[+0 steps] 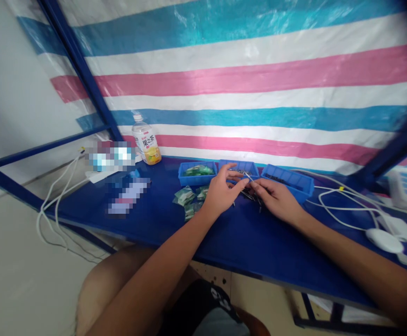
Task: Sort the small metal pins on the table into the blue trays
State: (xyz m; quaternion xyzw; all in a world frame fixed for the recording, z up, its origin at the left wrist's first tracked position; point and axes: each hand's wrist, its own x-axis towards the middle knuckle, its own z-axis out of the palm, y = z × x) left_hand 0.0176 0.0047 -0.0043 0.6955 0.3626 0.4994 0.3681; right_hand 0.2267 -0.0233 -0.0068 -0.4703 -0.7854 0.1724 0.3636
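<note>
Three blue bins (197,180) line the far side of the table (168,219), probably for easy reach. Your right hand (274,198) pinches a thin piece (248,176) on the near side of the middle bin, and your half-curled left hand (222,189) meets it, maybe steadying it, though I can't tell if it's gripping too

packets (184,196) before leftmost bin (198,180); bottle (147,144) left of it
</note>
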